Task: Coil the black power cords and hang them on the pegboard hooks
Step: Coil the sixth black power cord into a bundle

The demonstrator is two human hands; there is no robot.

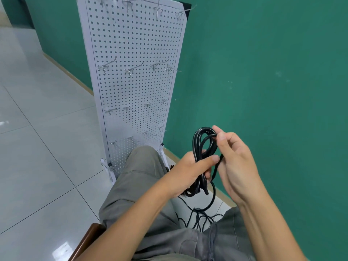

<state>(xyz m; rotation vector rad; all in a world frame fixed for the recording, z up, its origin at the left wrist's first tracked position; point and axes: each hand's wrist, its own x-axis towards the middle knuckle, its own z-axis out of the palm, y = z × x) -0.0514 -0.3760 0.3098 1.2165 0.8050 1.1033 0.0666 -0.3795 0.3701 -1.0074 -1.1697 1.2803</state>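
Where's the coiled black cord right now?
The coiled cord is low and right of centre in the head view, gripped by the left hand, below and right of the pegboard.

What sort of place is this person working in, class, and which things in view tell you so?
Probably a plain indoor room set up as a work or practice space, not a real shop. A freestanding white pegboard with bare metal hooks stands on a glossy tiled floor against a bare green wall.

Bright, even indoor light fills the scene; white glare patches sit on the glossy pale floor tiles [37, 110] (lower left), and wide-angle distortion bends the white perforated pegboard [135, 81].
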